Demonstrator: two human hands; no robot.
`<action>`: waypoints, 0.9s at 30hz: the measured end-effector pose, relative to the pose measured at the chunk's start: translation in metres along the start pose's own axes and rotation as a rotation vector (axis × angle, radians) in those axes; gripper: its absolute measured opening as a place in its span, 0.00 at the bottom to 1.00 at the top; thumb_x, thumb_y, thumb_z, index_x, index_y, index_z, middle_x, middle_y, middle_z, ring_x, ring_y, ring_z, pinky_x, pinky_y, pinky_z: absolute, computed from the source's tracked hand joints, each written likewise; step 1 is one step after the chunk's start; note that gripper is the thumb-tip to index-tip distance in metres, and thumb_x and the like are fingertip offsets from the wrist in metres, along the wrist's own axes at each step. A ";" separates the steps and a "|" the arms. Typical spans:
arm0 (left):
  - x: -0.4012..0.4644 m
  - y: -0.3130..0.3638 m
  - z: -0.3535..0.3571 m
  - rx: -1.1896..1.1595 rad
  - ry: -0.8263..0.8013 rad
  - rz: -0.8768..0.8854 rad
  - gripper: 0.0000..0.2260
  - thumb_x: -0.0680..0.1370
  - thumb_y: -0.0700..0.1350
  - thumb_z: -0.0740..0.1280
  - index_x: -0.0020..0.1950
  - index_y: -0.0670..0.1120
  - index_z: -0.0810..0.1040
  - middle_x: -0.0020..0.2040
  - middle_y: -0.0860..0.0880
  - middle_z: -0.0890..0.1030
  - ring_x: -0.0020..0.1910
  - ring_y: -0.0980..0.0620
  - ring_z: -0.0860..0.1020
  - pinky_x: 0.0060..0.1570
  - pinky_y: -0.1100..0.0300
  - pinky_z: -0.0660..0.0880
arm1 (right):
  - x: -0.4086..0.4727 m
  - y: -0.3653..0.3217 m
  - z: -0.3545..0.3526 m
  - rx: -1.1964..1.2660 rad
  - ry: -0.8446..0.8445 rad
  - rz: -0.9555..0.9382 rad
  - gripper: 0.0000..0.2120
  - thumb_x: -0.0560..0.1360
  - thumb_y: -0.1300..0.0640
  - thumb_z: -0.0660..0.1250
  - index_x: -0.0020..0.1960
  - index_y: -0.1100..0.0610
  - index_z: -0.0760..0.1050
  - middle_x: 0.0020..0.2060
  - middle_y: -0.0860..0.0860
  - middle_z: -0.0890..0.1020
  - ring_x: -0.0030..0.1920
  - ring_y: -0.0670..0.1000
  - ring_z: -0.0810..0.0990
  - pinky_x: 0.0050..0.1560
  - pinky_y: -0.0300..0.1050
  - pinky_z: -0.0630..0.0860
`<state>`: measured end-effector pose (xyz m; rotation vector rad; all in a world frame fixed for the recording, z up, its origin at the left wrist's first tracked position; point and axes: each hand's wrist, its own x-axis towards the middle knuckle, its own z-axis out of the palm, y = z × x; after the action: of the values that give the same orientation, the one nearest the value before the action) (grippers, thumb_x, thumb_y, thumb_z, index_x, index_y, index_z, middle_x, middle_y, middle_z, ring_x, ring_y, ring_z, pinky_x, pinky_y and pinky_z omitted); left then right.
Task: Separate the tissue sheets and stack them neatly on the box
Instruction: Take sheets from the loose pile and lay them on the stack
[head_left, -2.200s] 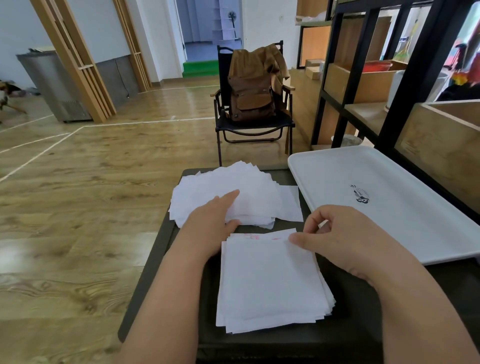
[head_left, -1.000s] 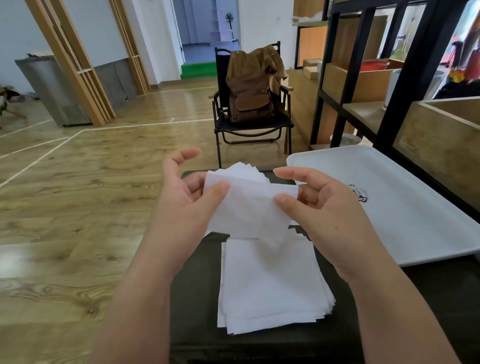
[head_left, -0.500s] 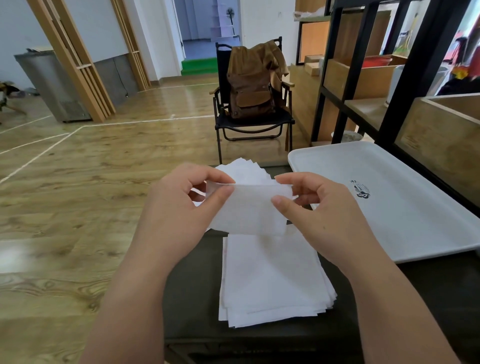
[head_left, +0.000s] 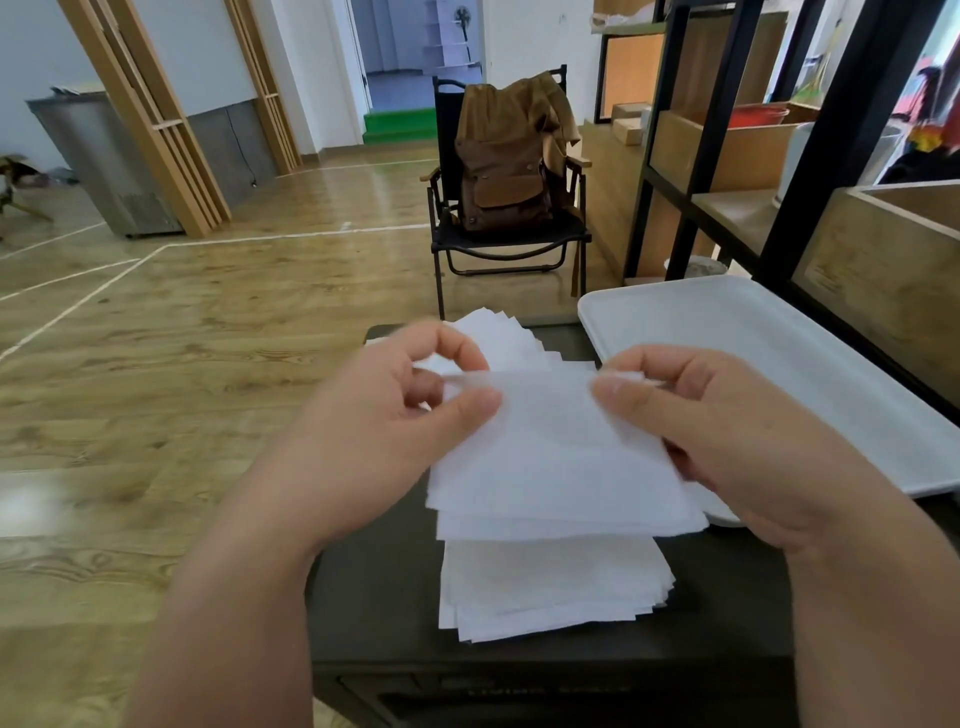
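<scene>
I hold a white tissue sheet (head_left: 556, 457) in the air above the dark box (head_left: 374, 587). My left hand (head_left: 384, 431) pinches its upper left corner between thumb and fingers. My right hand (head_left: 727, 436) pinches the upper right corner. The sheet's layers are parting at the top edge, which looks blurred. Under it, near me, a squared stack of tissues (head_left: 550, 587) lies on the box. A looser fanned pile of tissues (head_left: 498, 332) lies at the far end of the box, partly hidden by my hands.
A white tray (head_left: 779, 353) rests on the box's right side, against a black metal shelf (head_left: 800, 171) with wooden crates. A black folding chair (head_left: 498, 244) carrying a brown backpack stands beyond the box. Wooden floor stretches to the left.
From resting on the two piles, my hands lifted one tissue up and took its top corners. Since half a second ago the sheet hangs lower and wider and its top edge is splitting apart.
</scene>
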<state>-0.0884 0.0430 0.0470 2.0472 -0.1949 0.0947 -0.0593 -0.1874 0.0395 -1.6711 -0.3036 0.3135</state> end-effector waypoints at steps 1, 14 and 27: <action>0.001 -0.005 0.001 0.089 -0.074 -0.095 0.05 0.76 0.52 0.72 0.47 0.61 0.76 0.30 0.56 0.74 0.26 0.57 0.69 0.30 0.62 0.66 | 0.003 0.007 -0.001 -0.107 -0.008 0.084 0.12 0.67 0.44 0.71 0.42 0.51 0.82 0.37 0.49 0.85 0.35 0.46 0.82 0.36 0.36 0.75; 0.021 -0.034 0.013 0.421 0.052 -0.309 0.15 0.72 0.62 0.71 0.54 0.63 0.70 0.40 0.59 0.81 0.42 0.63 0.78 0.36 0.63 0.69 | 0.021 0.036 0.007 -0.599 0.212 0.232 0.08 0.69 0.49 0.75 0.39 0.50 0.77 0.35 0.44 0.77 0.36 0.42 0.75 0.34 0.37 0.67; 0.068 -0.084 0.044 0.554 -0.081 -0.024 0.19 0.79 0.45 0.67 0.67 0.62 0.75 0.64 0.59 0.79 0.63 0.57 0.73 0.63 0.61 0.69 | 0.023 0.037 0.010 -0.492 0.332 0.135 0.08 0.72 0.46 0.71 0.40 0.50 0.78 0.35 0.45 0.78 0.35 0.43 0.76 0.34 0.37 0.68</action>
<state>-0.0067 0.0360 -0.0365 2.6070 -0.2113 0.0537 -0.0414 -0.1738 0.0008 -2.1975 -0.0145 0.0543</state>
